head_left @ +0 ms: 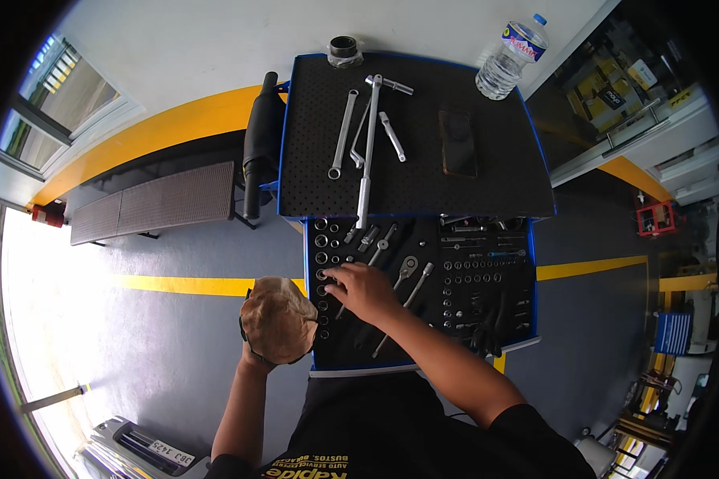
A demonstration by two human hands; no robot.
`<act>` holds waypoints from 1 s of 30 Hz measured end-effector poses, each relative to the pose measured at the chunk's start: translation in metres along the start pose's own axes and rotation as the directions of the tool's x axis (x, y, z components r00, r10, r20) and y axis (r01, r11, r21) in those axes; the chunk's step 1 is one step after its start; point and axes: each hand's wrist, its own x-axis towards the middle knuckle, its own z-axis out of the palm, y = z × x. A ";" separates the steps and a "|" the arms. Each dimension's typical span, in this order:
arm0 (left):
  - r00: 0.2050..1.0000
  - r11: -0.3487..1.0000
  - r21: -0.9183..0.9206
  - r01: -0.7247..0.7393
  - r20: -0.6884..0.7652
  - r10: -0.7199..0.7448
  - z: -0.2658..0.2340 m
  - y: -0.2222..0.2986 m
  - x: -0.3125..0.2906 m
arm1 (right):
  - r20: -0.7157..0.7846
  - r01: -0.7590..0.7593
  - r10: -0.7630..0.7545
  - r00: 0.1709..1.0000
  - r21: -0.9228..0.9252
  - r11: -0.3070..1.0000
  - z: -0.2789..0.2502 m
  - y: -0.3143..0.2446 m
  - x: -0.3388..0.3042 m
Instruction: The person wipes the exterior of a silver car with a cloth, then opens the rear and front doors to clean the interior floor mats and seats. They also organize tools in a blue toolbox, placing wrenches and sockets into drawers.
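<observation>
My left hand [257, 358] grips a crumpled tan cloth [278, 321] with a dark edge; the cloth covers most of its fingers. It is held just left of the open tool drawer [359, 347]. Over the drawer's left side, my right hand [363, 294] reaches in with its fingers stretched and apart. Its fingertips are at the column of chrome sockets [321, 258]; whether they touch one I cannot tell. Beside that hand lie a ratchet [407, 267] and a long extension bar [414, 297] in the black foam.
On the cabinet's perforated top [415, 184] lie a combination wrench [344, 132], a long breaker bar [370, 136] and a phone [458, 142]. A water bottle [510, 60] and a black ring-shaped part [343, 49] stand at the back. Black gloves [491, 323] rest in the drawer's right side. A bench [156, 203] is leftward.
</observation>
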 end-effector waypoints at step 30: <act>0.787 0.911 -0.300 0.284 0.615 -0.043 0.092 0.113 0.102 | 0.442 -0.644 0.484 0.755 0.362 0.674 -0.220 -0.054 -0.204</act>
